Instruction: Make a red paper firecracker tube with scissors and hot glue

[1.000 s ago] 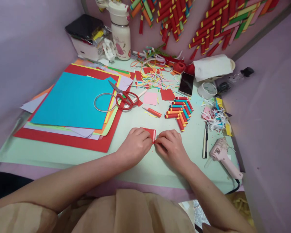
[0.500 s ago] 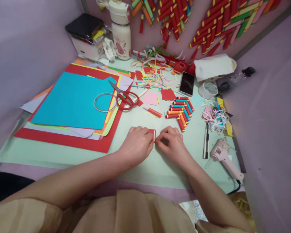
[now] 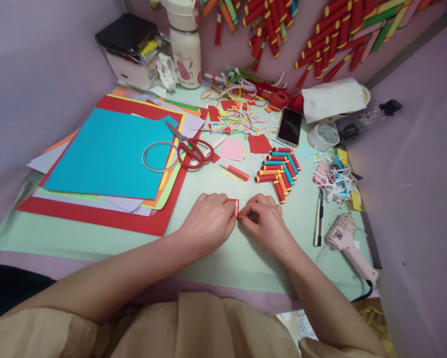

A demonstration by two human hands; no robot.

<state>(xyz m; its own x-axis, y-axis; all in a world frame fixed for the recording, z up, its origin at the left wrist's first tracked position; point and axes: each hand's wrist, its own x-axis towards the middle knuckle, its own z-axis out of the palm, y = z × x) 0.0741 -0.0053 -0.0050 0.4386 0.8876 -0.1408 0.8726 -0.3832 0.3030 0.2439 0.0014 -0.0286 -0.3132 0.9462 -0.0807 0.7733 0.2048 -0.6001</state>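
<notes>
Between my hands lies a small piece of red paper [image 3: 232, 201] with a white strip along its right edge. My left hand [image 3: 210, 218] is closed over its left part and hides most of it. My right hand [image 3: 265, 221] is pinched, thumb and forefinger together at the paper's white edge. Just beyond the hands are a rolled red paper tube [image 3: 235, 171] and a zigzag bundle of small coloured paper rolls [image 3: 278, 169] with yellow ends.
Left are stacked coloured sheets [image 3: 107, 154] with red-handled scissors [image 3: 193, 153] and a ring [image 3: 144, 163]. Right are a cutter [image 3: 318, 223], glue gun [image 3: 348, 243], tape roll [image 3: 323, 136] and phone [image 3: 289, 126]. Paper scraps [image 3: 238, 119] and a bottle [image 3: 185, 54] stand behind.
The camera view has shifted slightly. Both hands stay at the red paper in almost the same pose, the right fingertips still at its white edge.
</notes>
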